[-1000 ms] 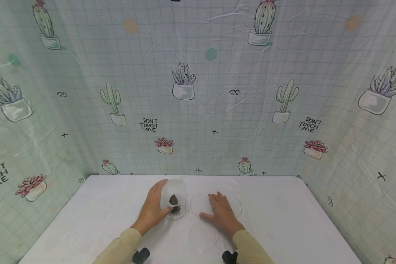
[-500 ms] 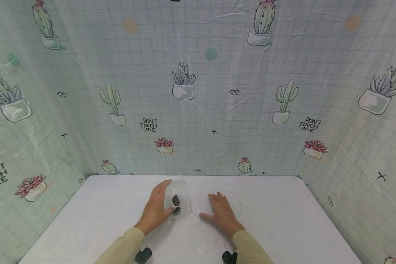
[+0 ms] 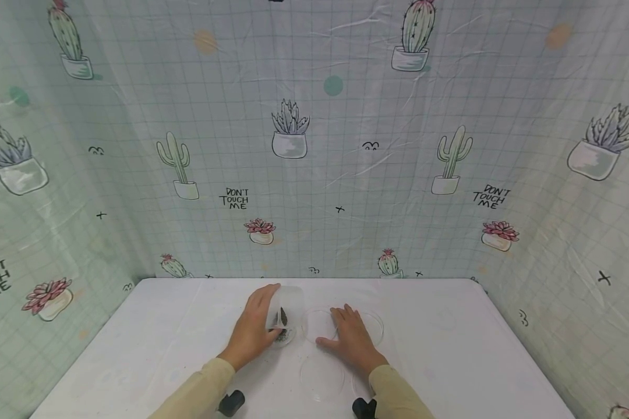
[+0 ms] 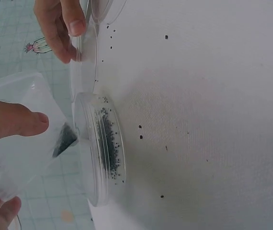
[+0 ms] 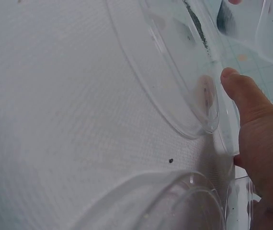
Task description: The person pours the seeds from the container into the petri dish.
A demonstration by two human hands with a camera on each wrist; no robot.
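Note:
My left hand (image 3: 251,326) grips a translucent plastic container (image 4: 28,96), tilted so that one corner points down. Small dark grains (image 4: 65,136) are gathered in that corner, right above a clear petri dish (image 4: 91,163) on the table. More dark grains (image 4: 108,143) lie scattered in the dish. My right hand (image 3: 353,337) rests at the clear round dishes to the right, thumb spread and fingers fairly straight. Beneath its thumb and fingers runs the rim of one clear dish (image 3: 305,329). The right fingertips are partly hidden in the right wrist view.
Another clear dish (image 3: 322,378) lies nearer the front, and one more (image 3: 381,329) sits right of the right hand. Several loose grains (image 4: 140,132) are strewn on the white table (image 3: 451,349). A cactus-printed curtain (image 3: 340,174) stands behind and at both sides.
My left hand has shifted slightly right with the container, and the grains inside now form a narrower patch toward the corner. The right hand has stayed in place.

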